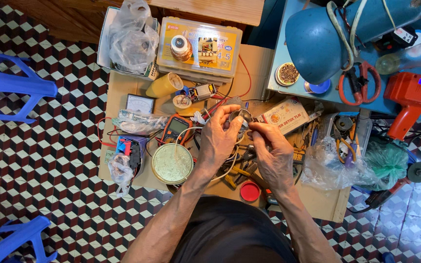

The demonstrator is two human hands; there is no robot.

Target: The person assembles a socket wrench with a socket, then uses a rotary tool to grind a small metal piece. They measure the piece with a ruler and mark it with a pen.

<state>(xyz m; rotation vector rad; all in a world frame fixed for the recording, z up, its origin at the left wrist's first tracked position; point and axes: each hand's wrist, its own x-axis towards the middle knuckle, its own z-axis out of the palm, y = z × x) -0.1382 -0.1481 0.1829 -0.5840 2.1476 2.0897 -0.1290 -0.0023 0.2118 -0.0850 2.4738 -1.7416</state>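
At the centre of the frame the left hand (219,139) has its fingers (230,113) curled around a small round metal part (240,117), gripping it, while the right hand (274,155) meets it from the right with thumb and forefinger pinched closed on the part's edge; what exactly they pinch is too small to tell. A white wire (186,130) loops from the part across the left hand. Both hands work above a sheet of brown cardboard (325,202) spread on the chequered tile floor (49,160). At the upper middle lies a clear plastic compartment box (200,48) with a yellow and orange label, a spool of copper wire (181,47) on its lid. To its left, an open box holds crumpled clear plastic bags (131,39). Below it lies a yellow roll (164,84), and lower left a small white-faced meter (139,103). Just right of the hands is a flat pale carton (285,116) with red print. Left of the left hand sit an orange-edged multimeter (175,128) and a round tin (172,163) with a pale greenish lid; a red cap (250,191) lies below the right hand. Pliers and small tools (239,173) crowd under the wrists, partly hidden by them. At upper right, a blue counter (288,63) carries a blue lamp shade (317,44), red-handled scissors (359,80) and an orange heat gun (408,95). Blue plastic chairs (10,85) stand at the left edge.
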